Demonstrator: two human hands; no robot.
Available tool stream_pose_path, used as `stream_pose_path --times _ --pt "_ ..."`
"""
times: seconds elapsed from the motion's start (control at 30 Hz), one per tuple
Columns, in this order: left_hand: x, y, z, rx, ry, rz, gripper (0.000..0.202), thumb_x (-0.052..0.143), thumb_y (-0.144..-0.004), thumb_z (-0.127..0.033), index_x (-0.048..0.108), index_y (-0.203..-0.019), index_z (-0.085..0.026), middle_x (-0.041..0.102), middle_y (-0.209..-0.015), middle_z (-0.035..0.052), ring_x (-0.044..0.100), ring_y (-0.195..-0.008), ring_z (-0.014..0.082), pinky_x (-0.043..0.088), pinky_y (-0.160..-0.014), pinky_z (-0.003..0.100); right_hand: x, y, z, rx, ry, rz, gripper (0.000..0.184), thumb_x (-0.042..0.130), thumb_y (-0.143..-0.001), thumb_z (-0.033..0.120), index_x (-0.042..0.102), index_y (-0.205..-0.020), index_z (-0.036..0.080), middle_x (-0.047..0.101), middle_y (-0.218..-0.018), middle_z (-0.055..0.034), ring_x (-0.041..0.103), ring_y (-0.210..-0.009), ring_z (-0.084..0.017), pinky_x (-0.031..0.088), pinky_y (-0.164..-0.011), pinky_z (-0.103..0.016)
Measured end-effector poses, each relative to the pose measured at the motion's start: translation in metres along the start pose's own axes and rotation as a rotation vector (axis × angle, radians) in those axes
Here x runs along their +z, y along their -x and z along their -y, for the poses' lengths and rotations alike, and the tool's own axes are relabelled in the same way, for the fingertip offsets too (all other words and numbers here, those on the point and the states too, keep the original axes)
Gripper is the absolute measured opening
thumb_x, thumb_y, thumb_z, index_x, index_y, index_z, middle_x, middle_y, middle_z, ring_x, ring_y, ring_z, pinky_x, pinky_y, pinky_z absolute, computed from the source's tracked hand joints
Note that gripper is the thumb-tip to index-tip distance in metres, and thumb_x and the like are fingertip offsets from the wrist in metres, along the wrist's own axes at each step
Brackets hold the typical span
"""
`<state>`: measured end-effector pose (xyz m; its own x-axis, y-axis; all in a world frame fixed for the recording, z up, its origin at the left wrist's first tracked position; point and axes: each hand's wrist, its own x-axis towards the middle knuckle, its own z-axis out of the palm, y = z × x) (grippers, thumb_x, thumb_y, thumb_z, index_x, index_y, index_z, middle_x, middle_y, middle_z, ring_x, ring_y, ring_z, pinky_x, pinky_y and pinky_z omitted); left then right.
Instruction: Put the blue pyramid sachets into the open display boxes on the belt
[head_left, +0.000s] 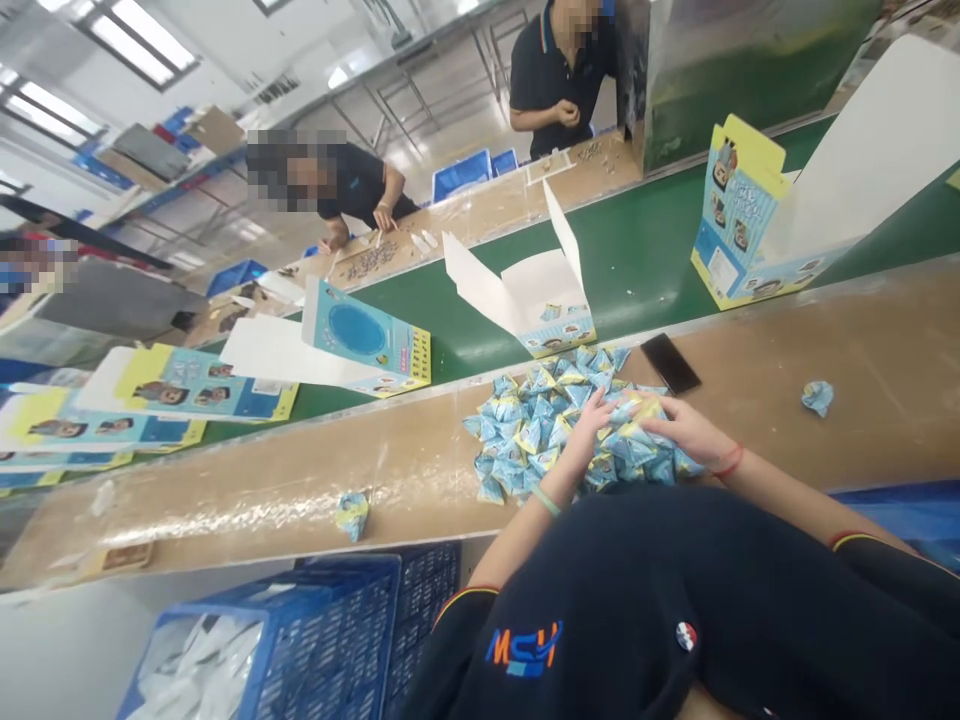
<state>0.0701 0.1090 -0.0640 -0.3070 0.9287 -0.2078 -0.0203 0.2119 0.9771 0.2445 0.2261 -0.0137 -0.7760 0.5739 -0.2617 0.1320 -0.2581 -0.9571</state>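
Note:
A heap of small triangular blue-and-yellow packets (pixel 529 430) lies on the brown worktop in front of me. Both of my hands rest in the right part of this heap, with several packets between them. My left hand (pixel 589 430) has its fingers stretched out against the packets, and a pale green band circles its wrist. From the other side, my right hand (pixel 688 432) reaches in with fingers extended and touching packets; a red string is on its wrist. Some fingertips are partly hidden among the packets. A black smartphone (pixel 671 362) lies just beyond my right hand.
An open printed box (pixel 562 332) with some packets inside stands on the green conveyor belt (pixel 637 265). More open boxes stand left and right. Single packets lie apart at left (pixel 352 515) and right (pixel 817 398). Blue crates (pixel 337 620) sit below; two people work opposite.

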Motion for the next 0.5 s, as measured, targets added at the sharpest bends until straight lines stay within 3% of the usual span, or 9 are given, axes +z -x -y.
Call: stream_pose_path --times 0.07,0.2,0.33,0.47,0.5 --pt "-0.017 -0.029 0.000 -0.031 -0.041 -0.007 0.045 0.050 -0.098 -0.050 0.068 -0.130 -0.025 0.041 -0.164 0.0094 0.054 -0.138 0.0309 0.050 -0.110 0.047 -0.015 -0.004 -0.008 0.048 -0.112 -0.172 0.061 0.085 -0.065 0.068 0.077 -0.104 0.022 0.076 -0.117 -0.0108 0.067 -0.117 -0.036 0.052 -0.105 -0.053" --pt "-0.056 -0.102 -0.013 0.049 -0.260 -0.302 0.050 0.065 -0.091 -0.042 0.060 -0.136 -0.020 0.034 -0.165 0.0170 0.065 -0.120 0.0278 0.057 -0.101 0.044 -0.057 -0.010 -0.012 -0.001 -0.085 -0.490 0.053 0.084 -0.065 0.067 0.071 -0.091 0.023 0.076 -0.094 -0.0077 0.070 -0.093 -0.030 0.058 -0.086 -0.045" --pt "-0.084 -0.156 -0.027 0.101 -0.500 -0.454 0.069 0.069 -0.086 -0.027 0.045 -0.149 -0.016 0.024 -0.168 0.0229 0.069 -0.113 0.0257 0.054 -0.106 0.041 -0.105 -0.015 0.007 -0.301 0.089 -0.835 0.045 0.074 -0.078 0.064 0.065 -0.096 0.024 0.069 -0.095 -0.0044 0.065 -0.090 -0.024 0.056 -0.089 -0.044" --pt "-0.102 -0.170 -0.021 -0.035 -0.716 -0.461 0.066 0.068 -0.086 -0.028 0.048 -0.147 -0.016 0.027 -0.166 0.0243 0.073 -0.102 0.0259 0.053 -0.107 0.045 -0.166 -0.038 0.043 -0.754 0.298 -1.184 0.039 0.062 -0.091 0.056 0.056 -0.116 0.026 0.062 -0.119 -0.0084 0.062 -0.110 -0.025 0.049 -0.104 -0.046" --pt "-0.106 -0.169 -0.017 -0.056 -0.752 -0.450 0.061 0.067 -0.086 -0.029 0.052 -0.143 -0.016 0.032 -0.164 0.0236 0.073 -0.103 0.0270 0.053 -0.107 0.046 -0.184 -0.050 0.052 -0.797 0.369 -1.228 0.041 0.058 -0.095 0.055 0.053 -0.122 0.025 0.059 -0.125 -0.0104 0.060 -0.114 -0.024 0.048 -0.106 -0.045"
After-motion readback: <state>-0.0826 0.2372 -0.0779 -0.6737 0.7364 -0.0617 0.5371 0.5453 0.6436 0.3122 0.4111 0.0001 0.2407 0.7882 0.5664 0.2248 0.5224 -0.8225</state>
